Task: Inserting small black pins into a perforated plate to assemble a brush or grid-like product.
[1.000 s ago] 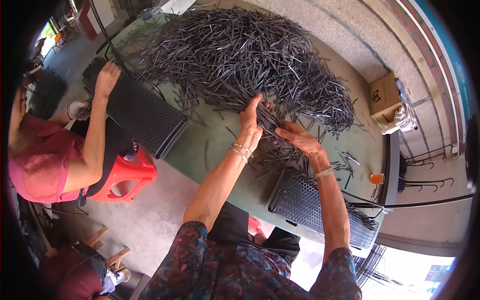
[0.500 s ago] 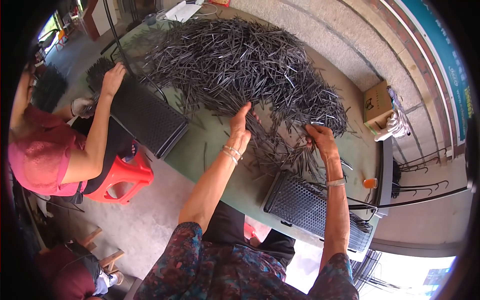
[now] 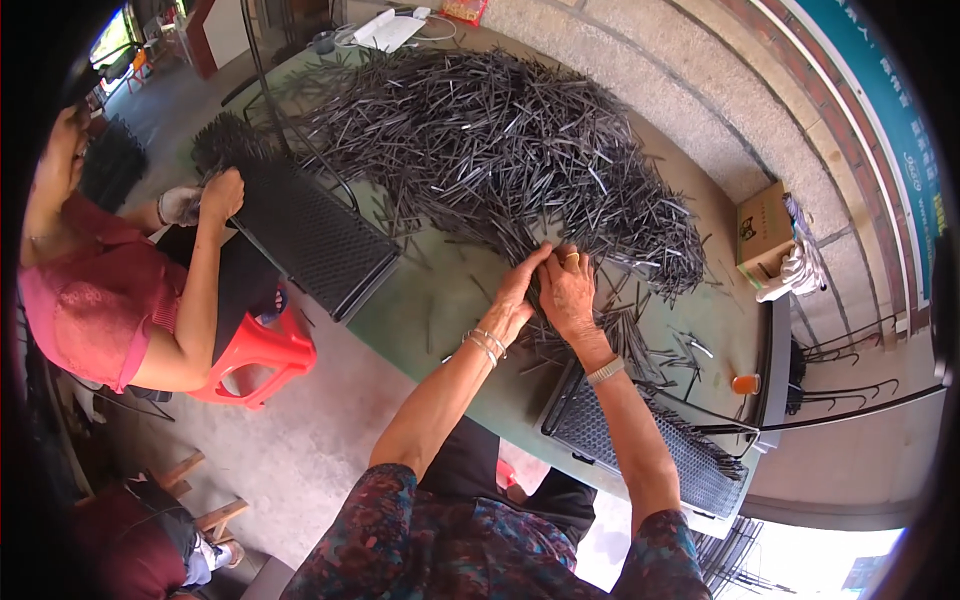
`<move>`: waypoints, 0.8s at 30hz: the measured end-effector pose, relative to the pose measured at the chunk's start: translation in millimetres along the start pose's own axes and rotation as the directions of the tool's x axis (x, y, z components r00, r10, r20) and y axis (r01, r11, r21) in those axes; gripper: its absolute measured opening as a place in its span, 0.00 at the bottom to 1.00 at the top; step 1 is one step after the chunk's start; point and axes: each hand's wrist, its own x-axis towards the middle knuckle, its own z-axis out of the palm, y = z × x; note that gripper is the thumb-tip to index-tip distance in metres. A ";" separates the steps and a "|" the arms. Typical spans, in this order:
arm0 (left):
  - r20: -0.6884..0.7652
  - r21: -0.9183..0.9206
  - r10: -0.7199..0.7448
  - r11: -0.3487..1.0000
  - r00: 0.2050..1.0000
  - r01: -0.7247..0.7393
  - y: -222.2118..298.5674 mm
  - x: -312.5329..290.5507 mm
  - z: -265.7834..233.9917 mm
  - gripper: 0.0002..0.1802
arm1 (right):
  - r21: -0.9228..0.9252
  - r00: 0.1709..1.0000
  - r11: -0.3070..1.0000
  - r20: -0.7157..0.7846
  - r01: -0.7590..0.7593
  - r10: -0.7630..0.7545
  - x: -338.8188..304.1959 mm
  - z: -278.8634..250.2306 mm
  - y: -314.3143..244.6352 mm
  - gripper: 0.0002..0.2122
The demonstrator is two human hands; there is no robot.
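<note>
My two hands meet at the near edge of a big heap of thin black strips (image 3: 490, 130) on a green table. Between them a loose bunch of strips runs back toward the heap. My left hand (image 3: 515, 285) closes on the bunch from the left, bracelets at its wrist. Fingers curled, my right hand (image 3: 568, 295) grips the bunch from the other side, its thumb against the left fingertips. Below my right forearm lies a black perforated board (image 3: 600, 415), strips standing along its far edge. More strips lie scattered beside my right wrist.
At left a co-worker in a pink top (image 3: 95, 290) handles another black perforated board (image 3: 320, 240) beside a red stool (image 3: 265, 355). An orange cup (image 3: 745, 384), a cardboard box (image 3: 765, 235) with white gloves (image 3: 797, 272) and a black rod (image 3: 850, 422) are at right.
My right hand has moved left from the loose strips to meet my left hand. My left hand has shifted slightly right and nearer me. The co-worker's raised hand has come down.
</note>
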 end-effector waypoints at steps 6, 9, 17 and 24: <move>-0.089 0.054 0.079 0.996 0.993 -0.075 37.7 -1.2 -9.8 0.09 | 0.414 0.986 0.901 0.149 -0.127 0.071 -3.5 -42.6 -5.0 0.09; -0.119 0.220 0.279 0.943 0.953 -0.249 59.3 4.8 -24.7 0.06 | 0.198 0.664 0.977 0.720 0.082 -0.201 -22.0 -57.8 -15.0 0.25; -0.039 0.470 0.571 0.735 0.820 -0.489 84.4 -22.2 -13.6 0.10 | 0.399 0.336 0.662 0.630 0.634 -0.700 -27.9 -21.8 -19.7 0.45; 0.088 0.627 0.619 0.574 0.780 -0.526 69.3 -25.9 -27.2 0.14 | -0.098 0.611 0.773 0.677 0.627 -0.411 -9.6 5.7 83.8 0.35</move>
